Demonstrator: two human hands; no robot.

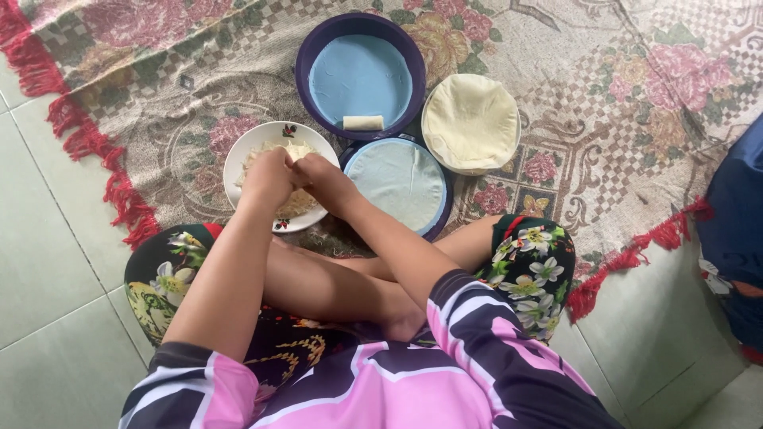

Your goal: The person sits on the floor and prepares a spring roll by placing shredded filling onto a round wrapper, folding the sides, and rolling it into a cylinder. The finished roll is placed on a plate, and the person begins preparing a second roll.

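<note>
Both my hands meet over a white flowered plate [242, 151] that holds pale shredded filling [299, 149]. My left hand [268, 176] is curled with its fingers down in the filling. My right hand [322, 176] is closed beside it, touching it. What each hand pinches is hidden by the fingers. To the right of the plate lies a dark blue lid [439, 214] with a thin round wrapper [397, 179] spread on it. Beyond it stands a purple round container [306, 56] with one rolled white spring roll [363, 122] inside. A stack of round cream wrappers [470, 121] lies at the right.
I sit cross-legged on pale green floor tiles [48, 262] at the edge of a flowered rug [604, 95] with red fringe. A dark blue object [735, 230] lies at the far right.
</note>
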